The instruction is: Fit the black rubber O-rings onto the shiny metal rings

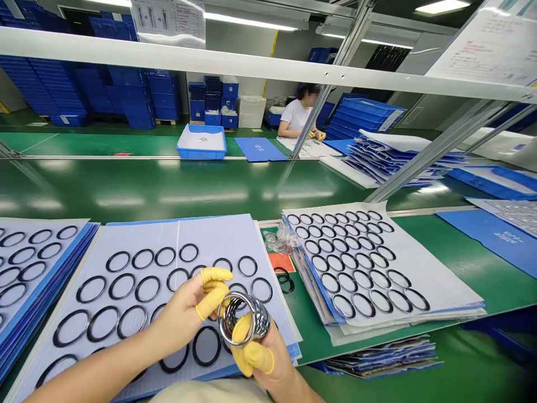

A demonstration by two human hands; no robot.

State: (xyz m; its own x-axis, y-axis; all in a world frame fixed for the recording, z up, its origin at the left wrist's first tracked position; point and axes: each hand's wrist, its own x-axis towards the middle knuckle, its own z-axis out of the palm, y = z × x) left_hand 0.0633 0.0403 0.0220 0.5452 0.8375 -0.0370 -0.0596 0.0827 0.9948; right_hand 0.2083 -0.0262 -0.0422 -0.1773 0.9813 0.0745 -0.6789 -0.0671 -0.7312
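Note:
My right hand (262, 350), with yellow finger cots, is closed around a stack of shiny metal rings (260, 320), held above the middle sheet. My left hand (195, 294), also in yellow finger cots, has its fingers curled against the left rim of the front ring (218, 324). Its fingertips are partly hidden by the rings. Below both hands lies a white sheet (138, 232) on a blue-edged pile. Dark-rimmed rings (206, 346) lie flat on it in loose rows, some covered by my left arm.
A second pile (436, 268) at right carries rows of rings; another (78, 235) stands at left. Between them lie a crumpled plastic bag (282, 240), an orange card (282, 261) and a few loose rings (286, 282). A metal rail (251, 64) crosses ahead. A co-worker (298, 117) sits beyond.

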